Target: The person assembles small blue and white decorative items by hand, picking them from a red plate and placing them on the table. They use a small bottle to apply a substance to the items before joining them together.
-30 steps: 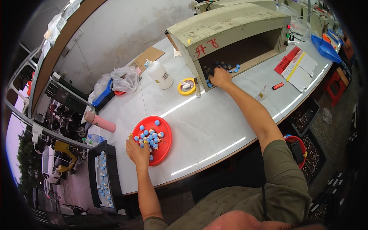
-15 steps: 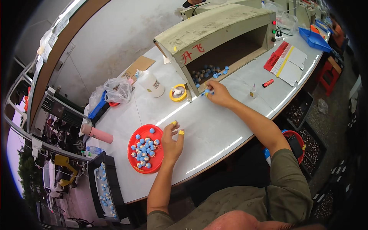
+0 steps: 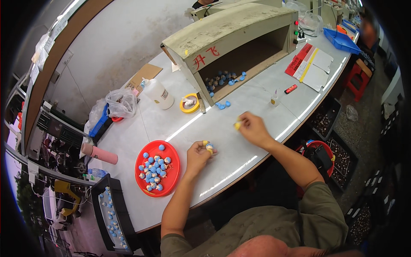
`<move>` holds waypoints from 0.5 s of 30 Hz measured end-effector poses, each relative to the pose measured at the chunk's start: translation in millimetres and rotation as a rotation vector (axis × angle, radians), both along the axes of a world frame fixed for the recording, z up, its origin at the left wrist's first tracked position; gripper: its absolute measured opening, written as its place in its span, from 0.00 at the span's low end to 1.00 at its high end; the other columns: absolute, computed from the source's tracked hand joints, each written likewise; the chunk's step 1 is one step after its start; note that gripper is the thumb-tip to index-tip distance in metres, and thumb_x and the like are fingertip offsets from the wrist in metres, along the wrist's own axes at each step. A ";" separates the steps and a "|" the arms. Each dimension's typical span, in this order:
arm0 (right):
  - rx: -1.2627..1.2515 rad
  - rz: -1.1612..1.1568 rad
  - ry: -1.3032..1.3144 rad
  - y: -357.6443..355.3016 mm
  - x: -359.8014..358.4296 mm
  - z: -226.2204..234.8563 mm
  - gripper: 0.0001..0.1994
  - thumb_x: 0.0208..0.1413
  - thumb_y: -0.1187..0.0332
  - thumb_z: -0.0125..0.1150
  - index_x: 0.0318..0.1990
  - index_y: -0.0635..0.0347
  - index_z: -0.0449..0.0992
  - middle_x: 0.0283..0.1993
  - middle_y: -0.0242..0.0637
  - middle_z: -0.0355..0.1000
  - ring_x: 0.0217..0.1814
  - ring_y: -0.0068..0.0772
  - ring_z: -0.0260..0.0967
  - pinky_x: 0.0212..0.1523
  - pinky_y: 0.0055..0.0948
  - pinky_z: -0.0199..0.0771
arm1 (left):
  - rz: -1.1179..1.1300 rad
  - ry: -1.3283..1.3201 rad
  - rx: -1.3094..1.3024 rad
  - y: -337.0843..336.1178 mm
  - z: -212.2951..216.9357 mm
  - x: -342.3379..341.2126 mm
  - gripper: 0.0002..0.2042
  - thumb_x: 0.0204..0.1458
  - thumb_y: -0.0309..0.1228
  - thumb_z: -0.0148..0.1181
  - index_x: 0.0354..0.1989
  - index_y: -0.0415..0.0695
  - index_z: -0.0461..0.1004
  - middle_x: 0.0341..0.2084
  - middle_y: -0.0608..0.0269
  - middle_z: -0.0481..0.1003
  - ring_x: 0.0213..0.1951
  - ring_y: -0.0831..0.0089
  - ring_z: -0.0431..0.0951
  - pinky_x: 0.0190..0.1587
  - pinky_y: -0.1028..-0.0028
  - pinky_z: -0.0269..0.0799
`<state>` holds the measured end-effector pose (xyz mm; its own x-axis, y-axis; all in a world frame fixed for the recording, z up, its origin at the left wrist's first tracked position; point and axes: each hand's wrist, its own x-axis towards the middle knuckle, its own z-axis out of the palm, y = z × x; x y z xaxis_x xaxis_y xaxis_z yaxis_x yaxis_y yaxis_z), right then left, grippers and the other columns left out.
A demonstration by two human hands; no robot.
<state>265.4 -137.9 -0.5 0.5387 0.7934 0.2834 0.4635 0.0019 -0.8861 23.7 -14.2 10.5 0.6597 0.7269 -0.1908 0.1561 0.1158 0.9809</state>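
Note:
My left hand (image 3: 199, 159), with yellow tape on its fingertips, pinches a small blue-and-white ball (image 3: 209, 146) just right of the red plate (image 3: 174, 177). Many similar blue-and-white balls (image 3: 153, 168) lie in that plate. To the right and farther off, my right hand (image 3: 254, 129) is raised over the table with thumb and fingers closed together. A yellow wrap shows at its fingertips; anything between them is too small to tell. Beyond it, a few loose blue pieces (image 3: 221, 106) lie in front of the metal box's opening.
The beige metal box (image 3: 239, 32) holds more blue pieces (image 3: 221, 78). Nearby are a yellow tape roll (image 3: 184, 110), white bottle (image 3: 157, 93), small clear bottle (image 3: 274, 99), red marker (image 3: 290, 89) and cardboard (image 3: 316, 64). A pink flask (image 3: 99, 153) and black tray (image 3: 102, 214) are at left.
My right hand has drawn back from the blue pieces by the box toward me. My left hand has shifted right, away from the plate, and a blue-and-white ball now shows in its fingers.

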 end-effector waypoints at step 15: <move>0.060 -0.327 -0.079 -19.2 75.1 3.0 0.16 0.54 0.69 0.68 0.45 0.66 0.70 0.41 0.44 0.76 0.38 0.34 0.72 0.40 0.32 0.74 | -0.148 -0.043 -0.403 -2.2 11.3 -7.5 0.12 0.57 0.22 0.61 0.50 0.38 0.74 0.42 0.54 0.81 0.40 0.72 0.83 0.38 0.80 0.79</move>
<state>340.5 -157.1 2.5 0.7360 0.5634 0.3754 0.5157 -0.1073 -0.8500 16.2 -16.3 21.8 0.7646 0.4970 -0.4103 0.1599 0.4704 0.8678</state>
